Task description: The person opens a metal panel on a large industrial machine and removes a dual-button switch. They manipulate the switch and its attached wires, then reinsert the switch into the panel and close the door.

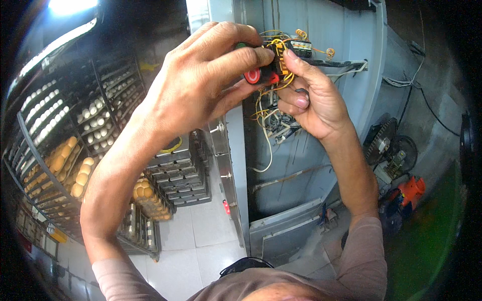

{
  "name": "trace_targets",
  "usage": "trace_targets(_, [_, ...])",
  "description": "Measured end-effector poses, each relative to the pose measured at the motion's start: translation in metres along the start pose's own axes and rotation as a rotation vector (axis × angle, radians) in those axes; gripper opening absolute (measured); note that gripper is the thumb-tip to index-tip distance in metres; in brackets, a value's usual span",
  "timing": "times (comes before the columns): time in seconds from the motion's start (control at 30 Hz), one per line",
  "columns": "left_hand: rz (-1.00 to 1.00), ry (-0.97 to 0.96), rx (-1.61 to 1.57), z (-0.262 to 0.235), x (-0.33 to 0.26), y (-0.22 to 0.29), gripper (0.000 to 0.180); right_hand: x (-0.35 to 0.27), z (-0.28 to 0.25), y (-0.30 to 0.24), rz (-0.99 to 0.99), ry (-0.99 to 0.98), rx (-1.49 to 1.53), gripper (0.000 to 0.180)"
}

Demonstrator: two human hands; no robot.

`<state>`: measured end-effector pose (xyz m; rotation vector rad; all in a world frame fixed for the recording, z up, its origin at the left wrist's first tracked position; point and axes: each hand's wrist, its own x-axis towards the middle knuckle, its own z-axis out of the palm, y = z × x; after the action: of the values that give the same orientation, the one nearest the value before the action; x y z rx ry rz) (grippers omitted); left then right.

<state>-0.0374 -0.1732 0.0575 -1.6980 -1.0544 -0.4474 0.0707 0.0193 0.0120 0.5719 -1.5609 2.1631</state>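
Up at the open metal cabinet, my left hand grips a push-button switch with a black body, a red round button and a bit of green. Its fingers wrap over the top and underneath. My right hand pinches the switch's yellow-and-black terminal side, thumb pressed near the contacts, other fingers curled below. Something small and dark shows at those curled fingers; I cannot make out what. Thin yellow wires loop around the switch. Just behind it sits a small terminal block with coiled wire ends.
Below my hands, tangled wires hang inside the cabinet. Racks of bread rolls and pale dough pieces stand left, near stacked metal trays. At right are a toothed wheel, an orange machine part and loose cables.
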Motion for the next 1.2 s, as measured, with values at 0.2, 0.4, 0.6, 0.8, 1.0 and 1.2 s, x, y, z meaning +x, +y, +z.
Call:
trace_targets(0.2, [0.197, -0.029, 0.056, -0.002, 0.000, -0.013, 0.036, 0.000, 0.000, 0.003, 0.008, -0.028, -0.027, 0.019])
trace_targets(0.4, [0.225, -0.080, 0.072, -0.008, -0.001, -0.017, 0.033, 0.000, -0.001, 0.008, -0.016, -0.031, -0.049, 0.021])
trace_targets(0.6, [0.195, -0.091, 0.052, -0.005, 0.002, -0.015, 0.036, 0.001, 0.002, 0.006, -0.016, -0.032, -0.058, 0.024])
trace_targets(0.8, [0.159, -0.038, 0.038, -0.002, 0.004, -0.009, 0.040, 0.001, 0.003, 0.005, -0.008, -0.023, -0.005, 0.024])
trace_targets(1.0, [0.122, -0.070, 0.099, 0.004, 0.007, -0.005, 0.042, -0.002, 0.005, 0.004, -0.031, 0.002, 0.000, 0.022])
trace_targets(1.2, [0.270, -0.014, 0.131, 0.007, 0.008, -0.010, 0.039, -0.003, 0.008, 0.007, -0.006, 0.006, 0.073, 0.021])
